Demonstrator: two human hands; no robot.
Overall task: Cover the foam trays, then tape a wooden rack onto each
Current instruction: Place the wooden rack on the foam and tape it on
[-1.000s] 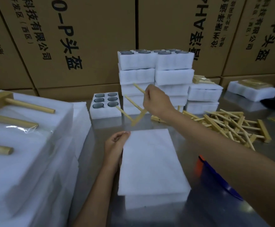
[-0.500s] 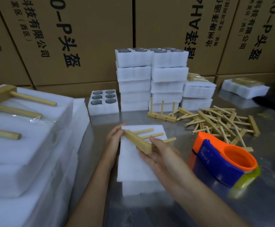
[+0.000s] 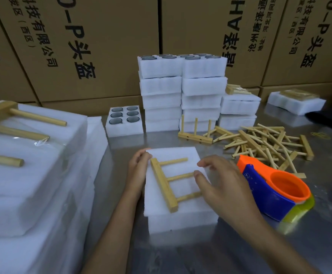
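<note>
Pale three-peg wooden rack [image 3: 171,182], airborne a half-second ago, now lies flat on the white foam-covered tray [image 3: 181,212], spine toward the resting left hand [image 3: 139,173]; right hand [image 3: 220,186], fingers spread, touches its peg tips; orange-and-blue tape dispenser [image 3: 275,190] nearest that hand

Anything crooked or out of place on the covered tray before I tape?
The wooden rack lies slightly skewed on the foam cover sheet, its bar angled to the sheet's left edge. The sheet overhangs the foam tray in front. Nothing looks damaged.
</note>
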